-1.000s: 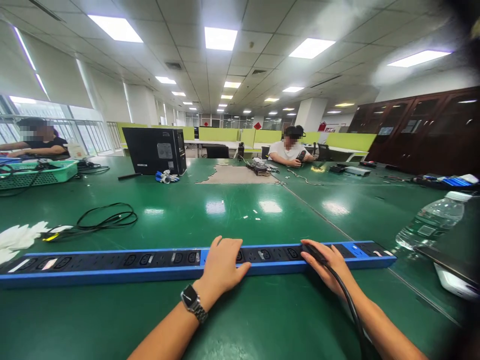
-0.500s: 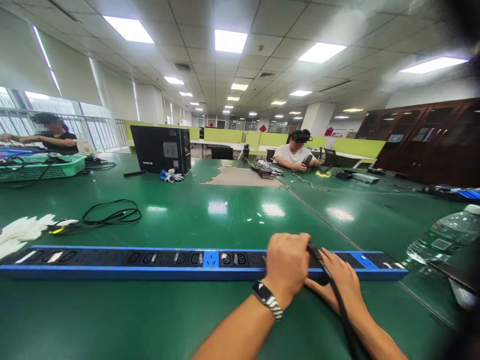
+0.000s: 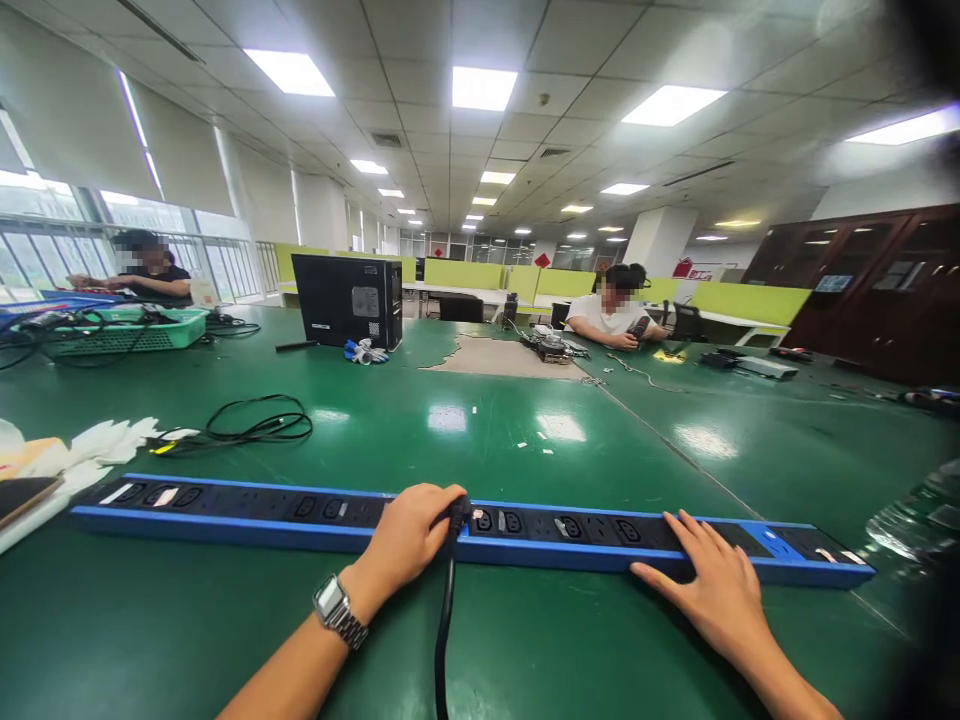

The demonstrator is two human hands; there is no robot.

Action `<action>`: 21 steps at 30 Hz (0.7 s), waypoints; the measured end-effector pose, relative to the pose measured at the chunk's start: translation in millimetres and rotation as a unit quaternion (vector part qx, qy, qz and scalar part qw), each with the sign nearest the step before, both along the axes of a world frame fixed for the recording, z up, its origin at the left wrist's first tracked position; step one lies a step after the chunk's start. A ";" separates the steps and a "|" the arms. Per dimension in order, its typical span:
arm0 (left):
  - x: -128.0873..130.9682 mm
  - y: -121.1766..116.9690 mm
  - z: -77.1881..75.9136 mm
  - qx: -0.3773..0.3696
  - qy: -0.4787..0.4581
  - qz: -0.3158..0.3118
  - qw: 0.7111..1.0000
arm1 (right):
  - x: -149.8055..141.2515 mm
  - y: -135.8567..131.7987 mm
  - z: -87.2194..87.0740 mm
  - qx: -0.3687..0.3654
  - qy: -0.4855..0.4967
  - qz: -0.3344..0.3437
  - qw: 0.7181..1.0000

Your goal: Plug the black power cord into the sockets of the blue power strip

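Left hand [image 3: 411,528]: fingers and thumb closed on a black moulded plug [image 3: 460,510]; square-faced watch [image 3: 330,602] with metal link band at the wrist.

Plug: in the left grip, at the top face of the strip, over a blue socket section; whether its pins are seated cannot be told.

Thick black cable [image 3: 444,640]: one, hanging from the gripped plug toward the near edge of the view.

Long blue power strip with black socket face [image 3: 540,552]: one, lying lengthwise on the glossy green table [image 3: 225,610], directly beneath the grip and running out to both sides.

Right hand [image 3: 712,585]: open, fingers spread over the strip's top, thumb at its near side; well to the right of the grip.

Left of and beyond the grip: coiled thin black cord [image 3: 259,425] with yellow tag; crumpled white material [image 3: 105,445]; green plastic basket [image 3: 161,333] holding dark cables.

Farther beyond: black computer tower [image 3: 349,300]; blue-and-white bundle [image 3: 366,351]; seated person in white shirt [image 3: 611,315].

Far right of the grip: clear plastic bottle [image 3: 919,520], blurred.
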State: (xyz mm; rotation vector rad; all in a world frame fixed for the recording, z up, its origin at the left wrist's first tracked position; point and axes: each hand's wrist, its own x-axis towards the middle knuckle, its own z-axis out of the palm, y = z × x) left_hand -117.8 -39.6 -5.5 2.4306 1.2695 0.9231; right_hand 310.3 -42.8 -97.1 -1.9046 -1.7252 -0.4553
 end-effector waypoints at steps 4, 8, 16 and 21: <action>-4.3 1.3 6.3 0.001 0.025 -0.014 1.000 | -25.8 -3.6 13.2 0.028 0.039 0.024 0.999; -6.8 0.5 3.2 0.000 0.044 -0.007 0.999 | -88.9 -4.9 43.1 0.084 0.066 0.131 0.986; -12.3 -3.4 -16.4 0.044 0.093 0.082 0.991 | -261.4 -1.0 74.7 0.012 0.069 0.340 0.938; -12.0 -1.0 -16.9 0.037 0.105 0.107 0.988 | -245.4 7.5 89.1 0.118 0.169 0.271 0.940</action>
